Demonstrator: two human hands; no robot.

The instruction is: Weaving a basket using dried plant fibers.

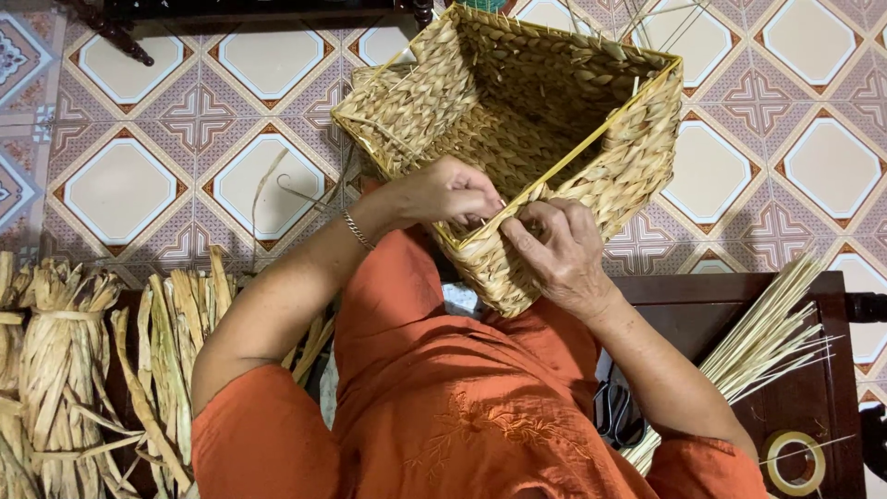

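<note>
Patterned floor tiles (120, 189) in cream and pink fill the background, and over them sits a big rectangular woven basket (517, 120), tipped on the person's lap with its opening facing up toward the camera. Both hands are at the near corner of its yellow rim. Left hand (453, 192) is curled tight, pinching a strand at the rim. Right hand (559, 249) grips the corner's woven wall, fingers bent over it. Off to the left are bundles of dried fibre (65, 360), to the right a sheaf of thin pale stalks (762, 337), black scissors (617, 411) and a tape roll (795, 462) on the dark wooden bench (813, 388).
</note>
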